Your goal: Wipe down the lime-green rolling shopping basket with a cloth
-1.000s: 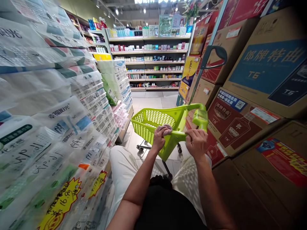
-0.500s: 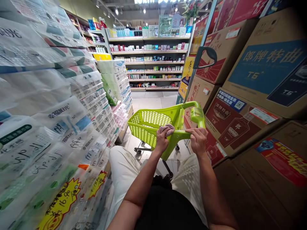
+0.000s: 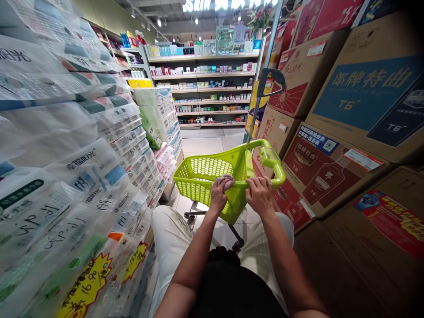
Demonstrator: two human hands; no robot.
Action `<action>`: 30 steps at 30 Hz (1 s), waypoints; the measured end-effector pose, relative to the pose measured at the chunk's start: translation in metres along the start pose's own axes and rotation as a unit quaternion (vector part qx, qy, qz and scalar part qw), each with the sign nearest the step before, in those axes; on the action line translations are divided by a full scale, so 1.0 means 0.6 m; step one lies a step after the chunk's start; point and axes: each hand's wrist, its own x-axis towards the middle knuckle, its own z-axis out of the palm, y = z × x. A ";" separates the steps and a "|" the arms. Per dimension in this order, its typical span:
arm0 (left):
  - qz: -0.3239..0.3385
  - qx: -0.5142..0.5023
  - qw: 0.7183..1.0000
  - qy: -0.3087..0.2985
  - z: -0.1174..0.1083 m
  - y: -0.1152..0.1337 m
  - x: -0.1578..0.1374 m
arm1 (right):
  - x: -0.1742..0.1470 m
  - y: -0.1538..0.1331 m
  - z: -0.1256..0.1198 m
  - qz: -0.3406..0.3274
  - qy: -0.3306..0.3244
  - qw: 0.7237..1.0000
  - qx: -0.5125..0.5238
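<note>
A lime-green shopping cart (image 3: 195,189) stands before my knees, its perforated basket pointing left and its looped handle to the right. My left hand (image 3: 218,196) is closed on a greyish-pink cloth (image 3: 225,181), pressed against the basket's near rim. Further right, my right hand (image 3: 260,193) has its fingers curled over the rim beside the handle. The cart's dark wheeled legs show below, partly hidden by my arms and legs. I see nothing inside the visible part of the basket.
Wrapped tissue packs (image 3: 122,128) are piled high on the left. Stacked cartons (image 3: 318,163) rise close on the right. A pole with a dark grip (image 3: 271,82) stands behind the cart. Product shelves (image 3: 205,75) cross the far end, beyond the tiled floor (image 3: 212,143).
My right hand has slid left along the rim, away from the handle and closer to my left hand. The cloth and cart sit slightly further left in view.
</note>
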 end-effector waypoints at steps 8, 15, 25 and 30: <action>0.003 0.011 1.000 -0.017 -0.028 -0.035 0.009 | 0.005 -0.025 0.015 -0.013 -0.044 0.999 0.015; -0.018 0.043 0.999 0.000 -0.057 -0.077 0.008 | 0.013 -0.071 0.047 -0.036 -0.066 0.997 0.010; -0.084 0.110 0.990 0.032 -0.142 -0.157 0.007 | 0.016 -0.108 0.098 -0.055 -0.104 0.993 0.012; -0.069 0.111 0.991 0.029 -0.171 -0.186 0.013 | 0.021 -0.139 0.120 -0.074 -0.127 0.989 0.031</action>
